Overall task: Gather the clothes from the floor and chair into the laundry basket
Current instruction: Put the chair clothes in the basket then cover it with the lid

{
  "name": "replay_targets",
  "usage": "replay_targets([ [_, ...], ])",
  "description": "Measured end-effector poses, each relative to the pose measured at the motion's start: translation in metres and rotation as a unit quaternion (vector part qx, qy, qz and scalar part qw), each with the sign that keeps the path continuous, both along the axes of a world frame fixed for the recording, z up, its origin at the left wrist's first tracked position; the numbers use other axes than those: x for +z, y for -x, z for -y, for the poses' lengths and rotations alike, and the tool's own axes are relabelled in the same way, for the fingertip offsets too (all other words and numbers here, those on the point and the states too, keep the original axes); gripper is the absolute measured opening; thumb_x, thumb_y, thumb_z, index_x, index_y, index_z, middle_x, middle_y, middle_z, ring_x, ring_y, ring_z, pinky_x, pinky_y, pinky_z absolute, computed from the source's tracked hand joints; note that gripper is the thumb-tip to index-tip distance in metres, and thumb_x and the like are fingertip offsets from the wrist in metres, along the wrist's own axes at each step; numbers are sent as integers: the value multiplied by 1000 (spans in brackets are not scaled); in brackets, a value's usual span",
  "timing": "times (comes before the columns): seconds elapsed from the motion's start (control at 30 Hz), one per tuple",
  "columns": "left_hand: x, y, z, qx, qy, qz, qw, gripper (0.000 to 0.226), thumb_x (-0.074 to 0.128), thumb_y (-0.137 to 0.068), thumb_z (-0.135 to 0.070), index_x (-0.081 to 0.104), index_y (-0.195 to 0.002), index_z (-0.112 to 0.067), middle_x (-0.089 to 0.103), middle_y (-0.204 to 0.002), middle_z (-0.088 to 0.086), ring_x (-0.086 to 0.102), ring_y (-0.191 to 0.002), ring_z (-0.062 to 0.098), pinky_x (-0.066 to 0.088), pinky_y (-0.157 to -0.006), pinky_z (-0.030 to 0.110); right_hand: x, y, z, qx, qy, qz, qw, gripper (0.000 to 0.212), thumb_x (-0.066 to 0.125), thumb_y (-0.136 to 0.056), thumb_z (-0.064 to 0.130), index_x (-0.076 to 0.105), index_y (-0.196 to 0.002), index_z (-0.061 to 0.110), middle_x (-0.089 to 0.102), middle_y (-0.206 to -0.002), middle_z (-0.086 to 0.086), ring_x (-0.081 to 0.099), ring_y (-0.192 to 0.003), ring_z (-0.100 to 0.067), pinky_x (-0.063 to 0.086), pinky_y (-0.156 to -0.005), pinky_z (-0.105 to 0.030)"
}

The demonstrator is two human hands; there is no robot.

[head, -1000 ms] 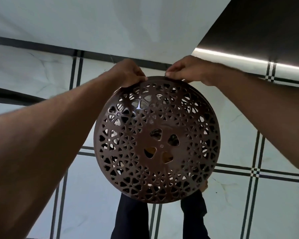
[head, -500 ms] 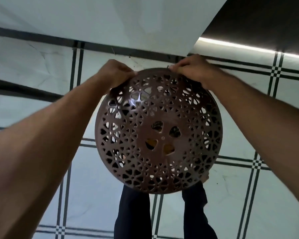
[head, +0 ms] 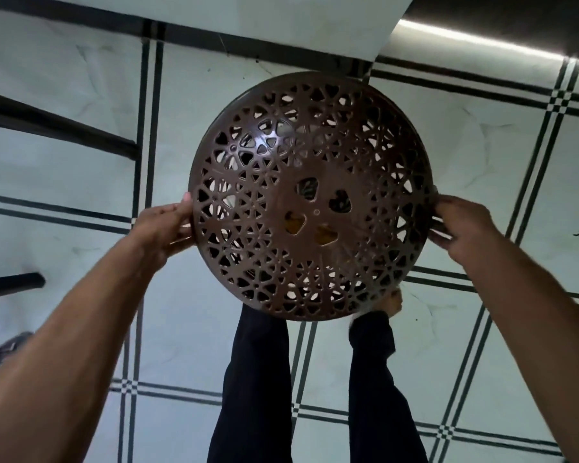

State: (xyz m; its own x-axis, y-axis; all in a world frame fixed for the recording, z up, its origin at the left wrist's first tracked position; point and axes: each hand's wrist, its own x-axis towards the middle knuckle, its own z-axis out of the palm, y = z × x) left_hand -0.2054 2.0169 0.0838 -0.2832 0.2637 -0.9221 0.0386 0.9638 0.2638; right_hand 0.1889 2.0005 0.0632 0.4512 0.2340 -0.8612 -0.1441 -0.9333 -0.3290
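I look straight down on the laundry basket (head: 315,259), a round brown plastic one whose perforated lid fills the middle of the view. Yellow and dark cloth shows through the lid's centre holes. My left hand (head: 163,228) grips the rim on the left side, thumb on top and fingers under the edge. On the right side my right hand (head: 462,225) holds the rim in the same way. No loose clothes are plainly in view.
The floor (head: 64,202) is white tile with black double lines. My legs in dark trousers (head: 254,379) stand just below the basket. Dark bars (head: 57,128) cross the left side. A grey object (head: 4,349) lies at the lower left. A white wall (head: 281,21) runs along the top.
Both hands have moved from the far edge of the lid to its left and right sides. The basket now sits further from me in the view.
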Motion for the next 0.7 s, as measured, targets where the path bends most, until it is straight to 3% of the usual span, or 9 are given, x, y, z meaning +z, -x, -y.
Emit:
replay_targets([
  [0.1,7,-8,7,-5,-42,-14,999,30,52,-102,-36,65,-89,-13,75,-66,-1,68,-82,17,54,-76,31,2,0,7,13,-25,-10,1000,8,65,-94,19,72,-97,19,73,-91,-1,69,-78,-14,53,-65,-25],
  [0.2,2,-16,34,48,-77,-20,996,33,47,-105,-38,64,-99,-11,72,-90,5,68,-92,21,55,-91,40,1,5,35,-54,-78,-6,995,18,63,-95,14,71,-111,13,73,-94,-2,69,-89,-18,56,-74,-29],
  [0.3,-2,-30,78,80,-54,-12,995,29,39,-109,-24,61,-119,-7,72,-116,10,67,-112,26,52,-100,42,-5,23,81,-122,-53,-28,991,33,57,-96,6,62,-128,11,72,-101,-7,68,-89,-22,57,-75,-35],
  [0.4,-1,-50,130,97,-18,27,995,25,36,-109,-9,60,-116,-13,71,-117,8,65,-116,25,50,-103,41,-9,53,131,-185,-8,-99,978,39,51,-98,-2,56,-134,9,70,-116,-13,68,-91,-23,59,-69,-33],
  [0.47,-4,-63,148,121,-18,46,991,25,37,-109,-12,61,-115,-8,70,-120,12,65,-117,26,50,-107,42,-11,70,147,-227,-11,-113,967,36,53,-98,-1,52,-133,3,68,-124,-16,70,-92,-24,62,-66,-35],
  [0.57,-15,-70,154,162,-37,19,986,25,42,-108,-15,60,-114,0,70,-120,20,65,-119,29,52,-104,38,-13,80,147,-238,-25,-85,967,30,52,-98,-4,54,-127,-3,70,-119,-18,71,-100,-30,61,-66,-38],
  [0.7,-20,-73,149,189,-38,26,981,16,47,-106,-13,60,-100,-6,69,-111,17,66,-108,27,57,-92,30,-7,77,135,-219,-22,-81,972,24,49,-99,-6,61,-119,-3,71,-108,-19,68,-101,-34,58,-81,-44],
])
